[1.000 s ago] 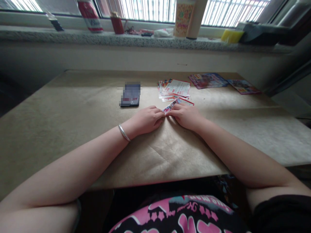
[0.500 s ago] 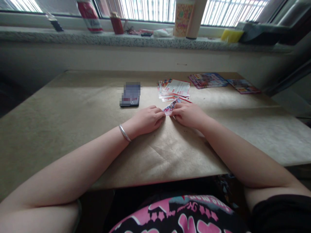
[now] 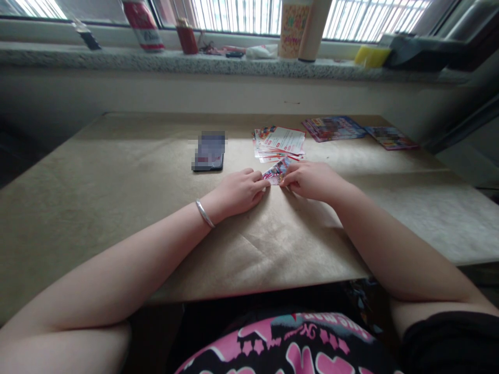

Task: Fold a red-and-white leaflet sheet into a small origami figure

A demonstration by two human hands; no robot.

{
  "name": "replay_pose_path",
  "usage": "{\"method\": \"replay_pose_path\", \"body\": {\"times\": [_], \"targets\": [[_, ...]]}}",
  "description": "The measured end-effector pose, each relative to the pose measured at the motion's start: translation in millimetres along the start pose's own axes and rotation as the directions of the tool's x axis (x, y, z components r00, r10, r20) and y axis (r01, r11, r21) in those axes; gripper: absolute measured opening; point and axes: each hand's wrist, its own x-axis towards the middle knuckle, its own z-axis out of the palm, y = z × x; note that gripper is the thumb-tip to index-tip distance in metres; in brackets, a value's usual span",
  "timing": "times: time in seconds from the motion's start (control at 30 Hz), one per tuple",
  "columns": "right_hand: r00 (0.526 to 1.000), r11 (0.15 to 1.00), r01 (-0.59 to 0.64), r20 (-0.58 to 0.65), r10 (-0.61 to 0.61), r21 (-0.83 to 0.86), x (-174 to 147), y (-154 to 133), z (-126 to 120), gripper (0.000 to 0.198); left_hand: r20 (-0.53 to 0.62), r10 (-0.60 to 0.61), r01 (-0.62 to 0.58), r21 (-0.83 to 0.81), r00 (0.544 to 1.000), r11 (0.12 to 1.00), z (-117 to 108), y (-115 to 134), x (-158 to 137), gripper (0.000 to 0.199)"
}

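A small printed paper sheet [image 3: 277, 172], colourful with pink lettering, lies slanted on the table between my hands. It looks folded into a pointed shape, though my fingers cover part of it. My left hand [image 3: 244, 191] rests on the table with curled fingers, its fingertips pressing the sheet's left edge. On the other side my right hand [image 3: 312, 181] pinches the sheet's right edge between thumb and fingers. Just behind the sheet is a fanned pile of printed papers [image 3: 284, 139], white with red edges.
A dark phone [image 3: 210, 153] lies left of the papers. Farther right are a stack of colourful cards [image 3: 333, 129] and another small stack [image 3: 391, 137]. A granite windowsill [image 3: 218, 65] behind holds a red can [image 3: 143, 26], a patterned cup [image 3: 293, 31] and a yellow object [image 3: 372, 57].
My right hand has slid slightly to the right along the sheet, so more of its print shows. My left hand has shifted a little rightward, still touching it.
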Motion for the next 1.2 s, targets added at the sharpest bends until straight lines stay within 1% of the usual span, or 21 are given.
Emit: {"method": "replay_pose_path", "body": {"times": [0.1, 0.23, 0.3, 0.37, 0.47, 0.57, 0.63, 0.7, 0.83, 0.97, 1.2], "targets": [[0.999, 1.000, -0.030, 0.029, 0.030, -0.005, -3, 7, -6, 0.027, 0.014, -0.001, 0.001, -0.001, 1.000, 1.000, -1, 0, 0, 0.031], [0.996, 0.999, -0.037, 0.079, 0.033, 0.039, -7, 16, -13, 0.030, 0.002, 0.004, -0.004, -0.009, 1.000, 1.000, 0, -1, 0, 0.031], [0.997, 0.998, -0.034, 0.078, 0.030, 0.054, -8, 18, -13, 0.028, -0.004, 0.001, -0.001, -0.014, 1.000, 1.000, 1, -2, -1, 0.031], [0.999, 0.998, -0.022, 0.043, 0.020, 0.055, -9, 19, -9, 0.026, -0.012, 0.001, -0.001, -0.023, 1.000, 1.000, 2, -3, -1, 0.031], [0.998, 0.998, 0.025, -0.063, -0.022, 0.055, -7, 23, 4, 0.028, -0.059, 0.034, -0.037, -0.055, 0.998, 0.998, 4, -5, -2, 0.030], [0.978, 0.991, 0.120, -0.180, -0.107, 0.058, -2, 29, 17, 0.028, -0.093, 0.058, -0.065, -0.081, 0.994, 0.995, 5, -5, -2, 0.029], [0.965, 0.986, 0.158, -0.220, -0.143, 0.053, 2, 32, 22, 0.029, -0.081, 0.047, -0.055, -0.092, 0.996, 0.994, 5, -5, -3, 0.029], [0.967, 0.988, 0.148, -0.217, -0.134, 0.050, 3, 33, 22, 0.028, -0.057, 0.028, -0.034, -0.105, 0.998, 0.994, 5, -5, -3, 0.029], [0.987, 0.997, 0.044, -0.159, -0.035, 0.055, 1, 33, 15, 0.025, -0.006, -0.007, 0.006, -0.124, 1.000, 0.992, 4, -4, -3, 0.030], [0.994, 0.998, -0.023, -0.101, 0.029, 0.064, -3, 39, 11, 0.024, 0.019, -0.008, 0.011, -0.134, 1.000, 0.991, 1, -3, -3, 0.030], [0.998, 0.998, -0.053, -0.035, 0.054, 0.038, -5, 55, 11, 0.023, 0.022, -0.012, 0.015, -0.157, 1.000, 0.987, 1, -3, -3, 0.030]]}}
